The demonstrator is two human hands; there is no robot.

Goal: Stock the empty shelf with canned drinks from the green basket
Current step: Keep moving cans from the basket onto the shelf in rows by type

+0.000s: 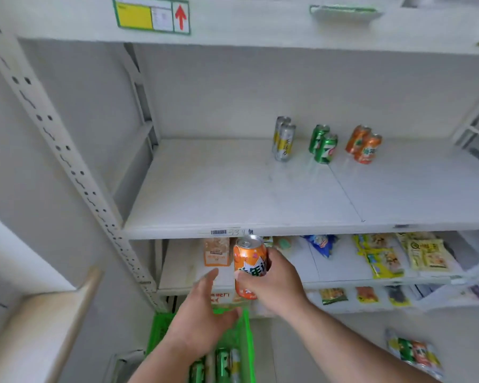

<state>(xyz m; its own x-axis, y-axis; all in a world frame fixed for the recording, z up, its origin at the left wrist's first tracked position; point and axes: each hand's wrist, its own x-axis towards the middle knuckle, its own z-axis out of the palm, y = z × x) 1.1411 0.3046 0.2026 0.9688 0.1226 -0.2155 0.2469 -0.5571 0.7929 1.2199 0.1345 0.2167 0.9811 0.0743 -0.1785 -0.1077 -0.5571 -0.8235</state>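
Note:
My right hand (274, 286) grips an orange can (249, 261) upright, just below the front edge of the white shelf (233, 189). Beside it, my left hand (202, 319) hovers with relaxed fingers over the green basket (161, 330), holding nothing. Green and silver cans (221, 366) lie in the basket. At the back of the shelf stand two silver-yellow cans (284, 139), two green cans (322, 145) and two orange cans (364, 145), each pair one behind the other.
Snack packets (385, 258) fill the lower shelves on the right. A brown carton (216, 251) stands behind the held can. The perforated shelf upright (67, 150) runs along the left. More packets (415, 355) lie on the floor at lower right.

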